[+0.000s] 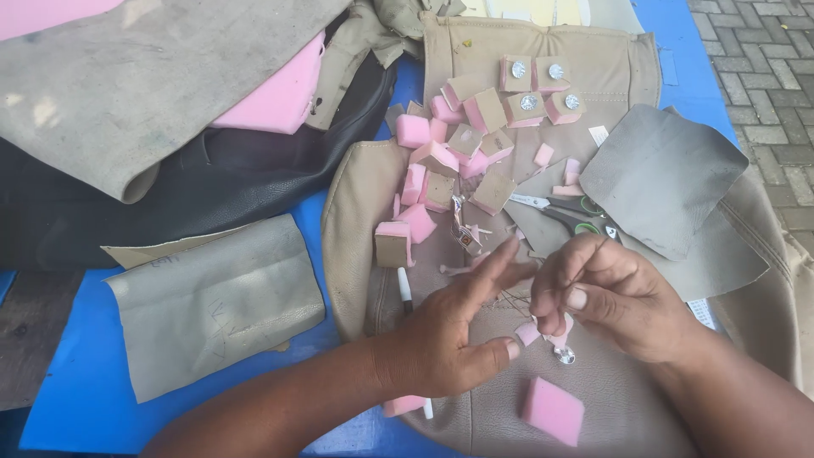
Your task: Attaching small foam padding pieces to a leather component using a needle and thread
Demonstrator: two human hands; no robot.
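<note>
My left hand (454, 326) hovers with fingers spread over a tan leather seat cover (356, 212), its thumb touching a small pink foam piece (527, 332). My right hand (606, 297) pinches that same foam piece, with a small silver button (565, 355) hanging just below it. A thin dark thread seems to run between the two hands. A heap of pink foam squares backed with tan leather (441, 161) lies just beyond my hands. One loose pink foam square (553, 410) rests near me.
Green-handled scissors (572, 212) lie right of the heap, beside a grey leather scrap (661, 178). Several foam squares with silver buttons (538, 89) sit at the far edge. A pen (404, 284), a folded tan sheet (212, 301), black leather (212, 178) and pink foam slab (280, 93) lie left on the blue table.
</note>
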